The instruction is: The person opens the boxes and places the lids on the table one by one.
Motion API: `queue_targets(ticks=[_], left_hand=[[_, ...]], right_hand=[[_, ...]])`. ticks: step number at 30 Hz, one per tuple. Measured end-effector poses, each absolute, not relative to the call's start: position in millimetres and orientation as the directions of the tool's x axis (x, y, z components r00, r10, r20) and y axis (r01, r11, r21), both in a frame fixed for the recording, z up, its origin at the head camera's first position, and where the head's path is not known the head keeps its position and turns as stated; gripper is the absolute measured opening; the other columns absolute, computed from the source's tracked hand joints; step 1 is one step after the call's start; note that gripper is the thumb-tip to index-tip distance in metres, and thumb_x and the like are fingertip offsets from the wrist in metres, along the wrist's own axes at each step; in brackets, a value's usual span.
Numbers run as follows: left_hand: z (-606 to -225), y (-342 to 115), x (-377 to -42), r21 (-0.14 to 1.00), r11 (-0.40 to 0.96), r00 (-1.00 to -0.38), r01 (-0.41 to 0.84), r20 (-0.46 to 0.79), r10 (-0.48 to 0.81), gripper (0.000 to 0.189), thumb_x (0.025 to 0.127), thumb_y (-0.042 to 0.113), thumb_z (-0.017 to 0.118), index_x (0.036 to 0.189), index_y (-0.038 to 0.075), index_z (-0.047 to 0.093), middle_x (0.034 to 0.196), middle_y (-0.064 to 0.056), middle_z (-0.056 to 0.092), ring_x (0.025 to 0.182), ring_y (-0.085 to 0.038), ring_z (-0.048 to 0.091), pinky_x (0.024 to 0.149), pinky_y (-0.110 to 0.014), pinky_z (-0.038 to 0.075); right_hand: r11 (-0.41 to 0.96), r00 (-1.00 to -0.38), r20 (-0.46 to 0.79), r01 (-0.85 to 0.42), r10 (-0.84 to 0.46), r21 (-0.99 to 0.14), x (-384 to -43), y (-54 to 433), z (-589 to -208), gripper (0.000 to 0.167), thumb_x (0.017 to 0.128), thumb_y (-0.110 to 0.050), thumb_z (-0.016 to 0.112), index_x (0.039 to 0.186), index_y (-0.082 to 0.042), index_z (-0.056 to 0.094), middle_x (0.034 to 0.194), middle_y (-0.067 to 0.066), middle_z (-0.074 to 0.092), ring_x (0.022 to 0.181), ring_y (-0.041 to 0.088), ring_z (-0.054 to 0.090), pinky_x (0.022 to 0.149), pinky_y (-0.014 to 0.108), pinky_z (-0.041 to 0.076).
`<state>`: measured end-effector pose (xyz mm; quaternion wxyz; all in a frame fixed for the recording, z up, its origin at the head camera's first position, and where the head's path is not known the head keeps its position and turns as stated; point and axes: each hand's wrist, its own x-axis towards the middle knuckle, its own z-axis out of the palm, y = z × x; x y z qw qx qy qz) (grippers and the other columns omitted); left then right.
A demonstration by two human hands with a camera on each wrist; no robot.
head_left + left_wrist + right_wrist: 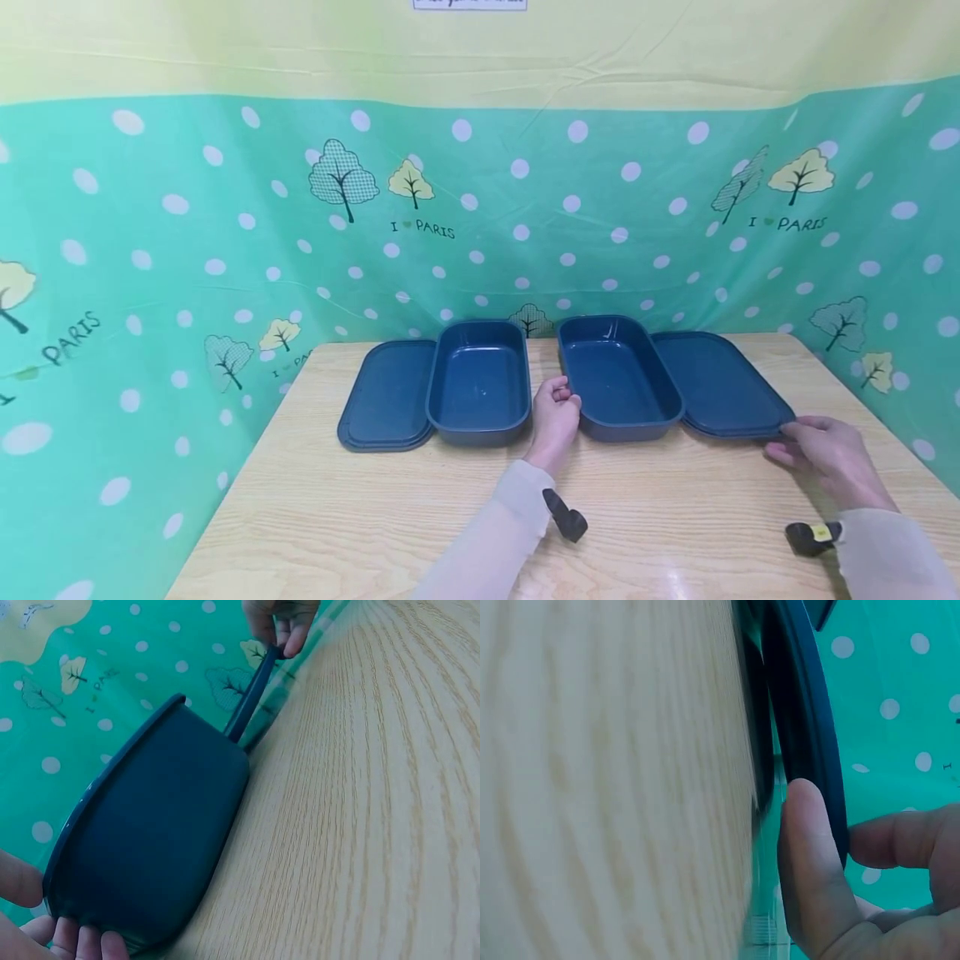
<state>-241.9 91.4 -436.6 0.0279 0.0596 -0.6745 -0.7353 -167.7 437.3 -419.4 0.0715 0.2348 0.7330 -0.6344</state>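
Note:
Two dark blue rectangular boxes stand side by side on the table, hollow side up. My left hand [556, 419] is at the near left side of the right-hand box [622, 379], its thumb by the rim and its curled fingers [88, 943] against the outer wall. At the far right, my right hand [832, 454] pinches the near right corner of a flat blue lid [716, 383] between thumb and finger. In the right wrist view, that held edge of the lid [802, 697] is raised off the table. The lid's left side adjoins the right-hand box.
The left-hand box [480, 383] has a second blue lid [390, 396] beside it on its left. The wooden table [337, 517] stretches in front. A green and yellow printed cloth [480, 225] hangs behind and at both sides.

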Motion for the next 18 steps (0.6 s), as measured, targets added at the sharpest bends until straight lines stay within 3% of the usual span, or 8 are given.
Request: queue_targets(ticks=[2, 6, 8, 13, 18], left_hand=[[-436.1, 91.5, -241.6, 0.995, -0.089, -0.991, -0.045, -0.056, -0.122, 0.035, 0.083, -0.006, 0.060, 0.118, -0.002, 0.059, 0.094, -0.007, 0.055, 0.087, -0.018, 0.054, 0.075, -0.029, 0.051], [-435.9, 91.4, -242.2, 0.995, -0.090, -0.991, -0.053, -0.064, -0.120, 0.035, 0.083, -0.005, 0.060, 0.118, 0.000, 0.059, 0.096, -0.007, 0.055, 0.089, -0.018, 0.054, 0.076, -0.029, 0.051], [-436.1, 91.4, -242.8, 0.995, -0.084, -0.991, -0.053, -0.063, -0.120, 0.035, 0.083, -0.005, 0.060, 0.118, 0.001, 0.059, 0.096, -0.006, 0.055, 0.089, -0.018, 0.054, 0.076, -0.029, 0.051], [-436.6, 91.3, -243.4, 0.996, -0.078, -0.990, -0.053, -0.062, -0.123, 0.034, 0.083, -0.005, 0.061, 0.116, 0.002, 0.060, 0.095, -0.006, 0.056, 0.089, -0.018, 0.054, 0.075, -0.028, 0.051], [-435.0, 90.6, -241.9, 0.994, -0.089, -0.990, -0.066, -0.076, -0.122, 0.034, 0.083, -0.005, 0.060, 0.117, 0.000, 0.060, 0.095, -0.006, 0.056, 0.088, -0.018, 0.054, 0.074, -0.029, 0.051]], right_hand=[[0.091, -0.878, -0.415, 0.446, 0.241, -0.890, -168.2, 438.9, -419.5, 0.066, 0.100, -0.011, 0.033, 0.143, 0.015, -0.010, 0.125, 0.043, 0.036, 0.081, 0.018, 0.069, 0.083, 0.036, 0.054], [0.127, -0.876, -0.427, 0.461, 0.223, -0.878, -169.3, 440.5, -418.8, 0.064, 0.101, -0.010, 0.032, 0.142, 0.017, -0.009, 0.098, 0.021, 0.058, 0.081, 0.019, 0.069, 0.083, 0.037, 0.054], [0.147, -0.882, -0.421, 0.454, 0.211, -0.879, -169.3, 440.3, -418.9, 0.062, 0.101, -0.010, 0.030, 0.141, 0.019, -0.009, 0.100, 0.020, 0.057, 0.081, 0.019, 0.069, 0.083, 0.036, 0.054], [0.159, -0.897, -0.401, 0.430, 0.185, -0.889, -168.4, 439.5, -420.7, 0.062, 0.100, -0.008, 0.029, 0.139, 0.021, -0.009, 0.123, 0.039, 0.032, 0.082, 0.018, 0.067, 0.085, 0.034, 0.053], [0.201, -0.895, -0.390, 0.432, 0.216, -0.879, -169.1, 438.8, -422.6, 0.064, 0.100, -0.010, 0.033, 0.138, 0.024, -0.005, 0.118, 0.037, 0.038, 0.079, 0.015, 0.067, 0.083, 0.033, 0.054]])
